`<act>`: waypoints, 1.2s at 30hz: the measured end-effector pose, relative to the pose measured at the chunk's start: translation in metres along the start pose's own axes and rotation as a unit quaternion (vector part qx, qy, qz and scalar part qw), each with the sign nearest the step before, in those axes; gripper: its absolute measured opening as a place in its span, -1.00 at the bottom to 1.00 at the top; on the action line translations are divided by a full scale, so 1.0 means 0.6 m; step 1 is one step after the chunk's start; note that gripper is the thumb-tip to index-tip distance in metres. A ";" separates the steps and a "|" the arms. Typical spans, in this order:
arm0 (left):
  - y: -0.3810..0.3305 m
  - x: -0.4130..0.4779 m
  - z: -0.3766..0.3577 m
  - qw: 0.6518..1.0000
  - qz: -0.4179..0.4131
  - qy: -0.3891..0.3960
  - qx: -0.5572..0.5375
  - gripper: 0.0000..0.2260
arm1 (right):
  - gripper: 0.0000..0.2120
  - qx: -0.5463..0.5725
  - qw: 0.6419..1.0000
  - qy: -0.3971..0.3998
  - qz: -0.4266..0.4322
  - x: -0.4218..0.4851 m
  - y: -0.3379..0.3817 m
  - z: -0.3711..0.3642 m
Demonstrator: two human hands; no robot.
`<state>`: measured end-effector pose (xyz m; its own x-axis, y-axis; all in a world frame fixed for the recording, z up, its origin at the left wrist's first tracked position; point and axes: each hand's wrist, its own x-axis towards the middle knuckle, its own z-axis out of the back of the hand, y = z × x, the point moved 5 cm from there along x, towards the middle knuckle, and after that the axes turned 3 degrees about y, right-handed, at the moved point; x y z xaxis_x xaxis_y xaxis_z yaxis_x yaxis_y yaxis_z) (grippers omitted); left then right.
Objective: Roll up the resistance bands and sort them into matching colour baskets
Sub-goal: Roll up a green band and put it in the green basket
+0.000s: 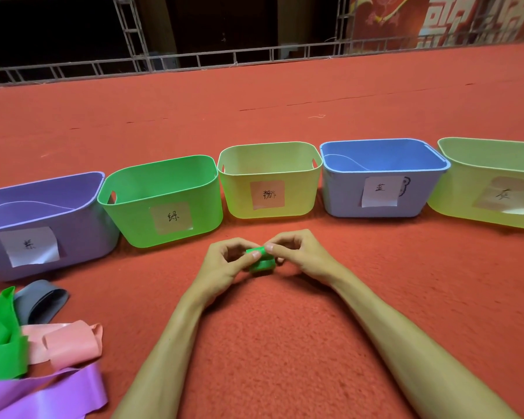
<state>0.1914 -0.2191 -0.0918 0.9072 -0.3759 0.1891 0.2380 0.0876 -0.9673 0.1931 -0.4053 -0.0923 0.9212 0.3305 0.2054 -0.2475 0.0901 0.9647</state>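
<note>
Covering the frame, red carpet (285,343) bears five labelled baskets (239,195) across the middle, green basket (139,213) second from left. Loose bands (73,346) heap at lower left. At centre, left hand (221,264) and right hand (303,252) pinch the rolled green band (262,264).

You have soft, even light from above: the red carpet (285,122) reads bright, with only faint shadows at the foot of the baskets (127,219). Behind the railing (273,54) it falls dark. Your wide lens bows the basket row; the corners go slightly soft.
</note>
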 end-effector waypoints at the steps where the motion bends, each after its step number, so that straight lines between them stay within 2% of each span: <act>1: 0.001 0.000 0.001 1.000 -0.004 0.000 -0.005 -0.83 | -0.86 -0.004 1.000 -0.001 -0.005 0.000 0.000 -0.001; 5: 0.004 0.001 0.005 1.000 -0.008 0.001 -0.007 -0.69 | -0.87 -0.008 1.000 0.002 -0.003 -0.002 0.000 -0.002; 10: -0.002 0.005 -0.004 1.000 0.000 -0.001 0.011 -0.86 | -0.85 -0.003 1.000 0.015 0.013 -0.004 0.001 -0.001; 14: 0.002 0.006 -0.004 1.000 0.011 0.004 0.028 -0.85 | -0.84 -0.011 1.000 0.015 0.019 -0.004 0.002 0.000; 19: -0.003 0.001 -0.003 1.000 0.001 0.002 -0.005 -0.90 | -0.84 0.000 1.000 0.015 0.008 -0.003 0.005 0.000; 22: 0.000 0.001 0.000 1.000 0.002 0.007 -0.020 -0.83 | -0.87 -0.003 1.000 0.019 -0.004 -0.003 0.002 -0.006; 26: 0.005 0.002 0.005 1.000 0.005 -0.004 -0.005 -0.69 | -0.87 -0.006 1.000 0.004 -0.005 -0.005 0.001 -0.006; 31: 0.009 0.001 0.002 1.000 0.023 -0.013 0.001 -0.73 | -0.80 0.028 0.999 -0.033 0.001 -0.004 0.006 -0.005; 36: 0.000 -0.002 0.004 1.000 0.011 -0.003 -0.018 -0.76 | -0.80 0.012 0.997 -0.077 0.010 -0.005 0.008 -0.009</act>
<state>0.1914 -0.2165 -0.0914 0.9143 -0.3684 0.1685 0.2053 0.0629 -0.9767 0.1876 -0.4009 -0.0891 0.9521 0.1827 0.2451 -0.2599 0.0619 0.9636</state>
